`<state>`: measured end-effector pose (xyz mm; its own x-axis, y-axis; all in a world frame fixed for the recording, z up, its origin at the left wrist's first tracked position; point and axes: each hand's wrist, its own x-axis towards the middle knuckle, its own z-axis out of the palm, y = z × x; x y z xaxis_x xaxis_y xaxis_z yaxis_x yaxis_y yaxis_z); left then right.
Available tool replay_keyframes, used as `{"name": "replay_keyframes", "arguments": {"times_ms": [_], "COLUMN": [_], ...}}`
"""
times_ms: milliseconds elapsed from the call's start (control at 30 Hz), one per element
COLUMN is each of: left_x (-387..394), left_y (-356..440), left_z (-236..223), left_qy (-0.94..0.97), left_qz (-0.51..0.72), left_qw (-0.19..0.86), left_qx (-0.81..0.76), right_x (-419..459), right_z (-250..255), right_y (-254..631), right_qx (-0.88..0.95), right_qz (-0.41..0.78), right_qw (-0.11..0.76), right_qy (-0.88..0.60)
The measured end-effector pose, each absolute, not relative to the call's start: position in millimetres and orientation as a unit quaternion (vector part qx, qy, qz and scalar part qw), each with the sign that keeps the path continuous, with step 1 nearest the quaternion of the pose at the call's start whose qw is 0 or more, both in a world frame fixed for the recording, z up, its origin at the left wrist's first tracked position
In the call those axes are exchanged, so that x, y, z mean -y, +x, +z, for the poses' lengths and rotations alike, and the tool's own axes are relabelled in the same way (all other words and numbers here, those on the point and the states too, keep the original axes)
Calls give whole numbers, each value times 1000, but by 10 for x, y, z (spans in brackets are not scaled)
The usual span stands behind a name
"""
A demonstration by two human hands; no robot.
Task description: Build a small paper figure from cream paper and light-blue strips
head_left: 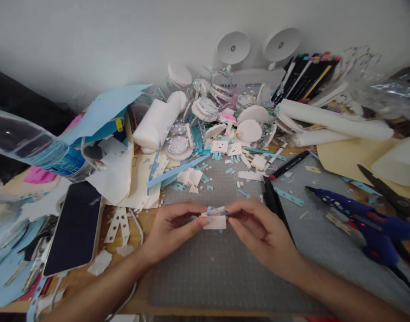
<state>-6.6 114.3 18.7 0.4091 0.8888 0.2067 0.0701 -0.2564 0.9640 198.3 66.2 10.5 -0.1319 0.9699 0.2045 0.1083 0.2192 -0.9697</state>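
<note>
Over the grey cutting mat (pixel 211 277), both hands meet at a small folded white paper piece (pixel 215 222) with a narrow blue paper strip (pixel 210 210) at its upper side. My left hand (pixel 176 226) pinches the piece's left end between thumb and forefinger. At the other end, my right hand (pixel 263 235) has thumb and forefinger closed on the piece's right edge, where a bit of blue strip runs into the fingertips. Fingers hide part of the fold. Just beyond lie loose white paper pieces (pixel 190 177) and two small paper figures, one a smiling white square (pixel 219 146).
A blue glue gun (pixel 359 219), dark scissors (pixel 389 190) and a black marker (pixel 290 164) lie to the right. On the left are a phone (pixel 74 228) and a tilted water bottle (pixel 40 147). White discs (pixel 250 130) and paper rolls (pixel 151 123) crowd the back by the wall.
</note>
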Motion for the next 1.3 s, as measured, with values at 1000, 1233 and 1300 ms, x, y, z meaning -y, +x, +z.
{"name": "replay_keyframes", "arguments": {"times_ms": [1000, 1233, 1300], "left_x": [-1154, -1146, -1140], "left_y": [-100, -104, -105], "left_z": [254, 252, 260], "left_qy": [690, 715, 722], "left_qz": [372, 375, 375], "left_qw": [547, 504, 496], "left_qx": [-292, -307, -303], "right_x": [-687, -698, -696], "right_z": [181, 180, 171], "right_y": [1988, 1996, 1995], "right_qx": [619, 614, 613], "right_qz": [476, 488, 491], "right_qw": [448, 448, 446], "right_qy": [-435, -429, -428]}}
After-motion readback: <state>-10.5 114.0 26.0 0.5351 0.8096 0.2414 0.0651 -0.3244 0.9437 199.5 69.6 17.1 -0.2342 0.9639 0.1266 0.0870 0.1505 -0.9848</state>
